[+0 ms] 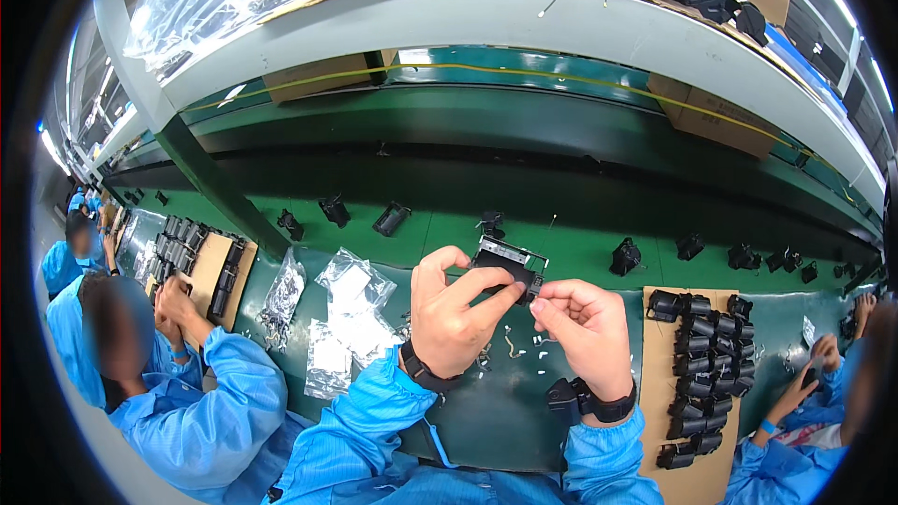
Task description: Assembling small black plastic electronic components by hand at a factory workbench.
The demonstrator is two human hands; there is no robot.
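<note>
In front of me, my left hand point(451, 320) grips a black plastic housing point(505, 260) with a boxy frame and a lighter strip along its top edge. The left index and middle fingers press on the housing's face, and the thumb side is mostly hidden. At the housing's lower right corner, my right hand point(587, 325) pinches with thumb and index finger; whatever lies between those fingertips is too small to make out. Below the hands, small white pieces point(540, 340) and a short thin cable point(513, 344) lie scattered on the green table.
Clear bags with white contents point(351, 323) lie left of my hands. Cardboard with rows of black housings point(703, 365) is at right. More housings point(391, 218) stand along the green strip behind. Co-workers in blue point(201, 402) sit close on both sides. A shelf point(524, 19) crosses overhead.
</note>
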